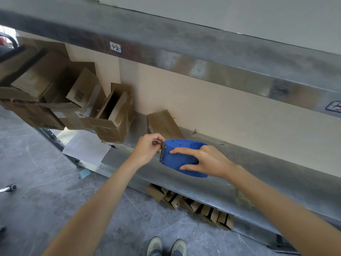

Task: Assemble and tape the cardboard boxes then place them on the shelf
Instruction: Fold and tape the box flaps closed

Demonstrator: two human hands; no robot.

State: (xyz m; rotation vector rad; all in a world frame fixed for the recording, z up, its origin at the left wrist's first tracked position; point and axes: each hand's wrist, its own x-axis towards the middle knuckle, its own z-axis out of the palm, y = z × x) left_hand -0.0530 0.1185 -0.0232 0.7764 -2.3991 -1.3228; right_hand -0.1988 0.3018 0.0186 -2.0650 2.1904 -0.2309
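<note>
Metal shelf (258, 163) is running behind and under the tape dispenser (181, 159). Open cardboard boxes (110, 117) are sitting on it well left of the dispenser, flaps up, not yet taped. Small closed box (164, 124) is lying just behind the dispenser, against the wall. Flat cardboard (195, 202) is lying below the dispenser, under the shelf.

Right hand (210, 161) is gripping the blue dispenser from its right side, fingers (184, 150) curling round its body and holding it above the shelf edge. Left hand (147, 148) is pinching the tan tape end (160, 145) at the dispenser's left end, fingertips closing tight on it.

Judging: boxes are looking light, stiff but dentable, with springy flaps, so holding by opposite side walls is better than by the flaps. Dispenser is looking like hard plastic and easy to grip, keeping clear of the cutter end.
</note>
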